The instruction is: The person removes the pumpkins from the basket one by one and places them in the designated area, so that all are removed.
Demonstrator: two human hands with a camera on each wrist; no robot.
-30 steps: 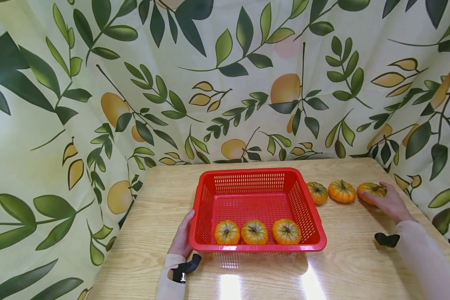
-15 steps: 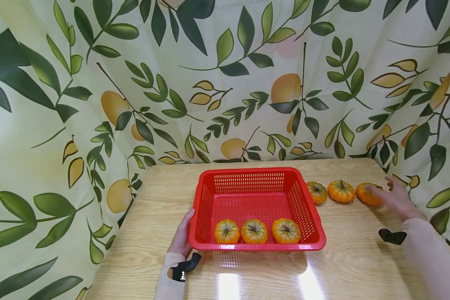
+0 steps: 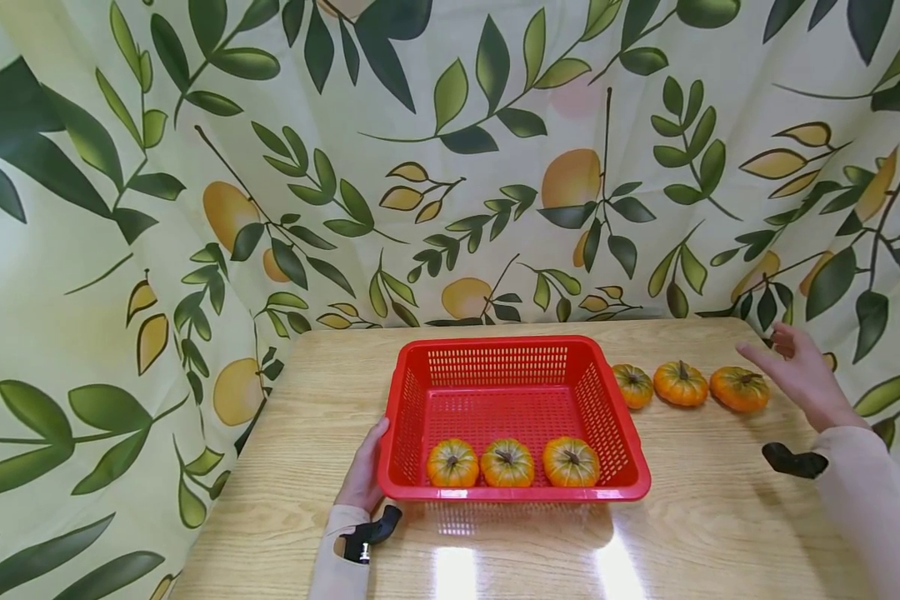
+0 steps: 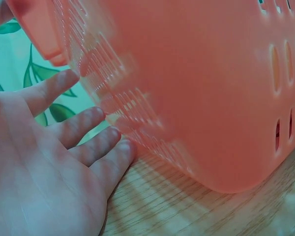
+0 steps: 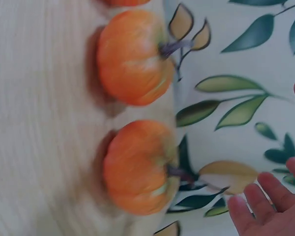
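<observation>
A red plastic basket [image 3: 495, 408] with slotted walls stands on the table, with three small orange pumpkins inside along its near wall; the middle one is a pumpkin [image 3: 507, 463]. At the basket's left side, my left hand [image 3: 363, 468] touches the wall. In the left wrist view its fingers [image 4: 101, 145] extend fairly straight against the slotted side. To the right of the basket, three more pumpkins form a row. Above and right of the rightmost pumpkin [image 3: 740, 389], my right hand [image 3: 804, 372] is raised with nothing in it, fingers loosely spread.
The other two pumpkins in the row are a pumpkin [image 3: 681, 383] and a smaller one [image 3: 633, 386] close against the basket's right wall. A leaf-patterned cloth [image 3: 495, 208] hangs behind and beside the wooden table [image 3: 705, 517]. Both wrists carry black straps.
My right hand has let go of the rightmost pumpkin and lifted away up and to the right. That pumpkin stays in the row. The left hand and basket look still.
</observation>
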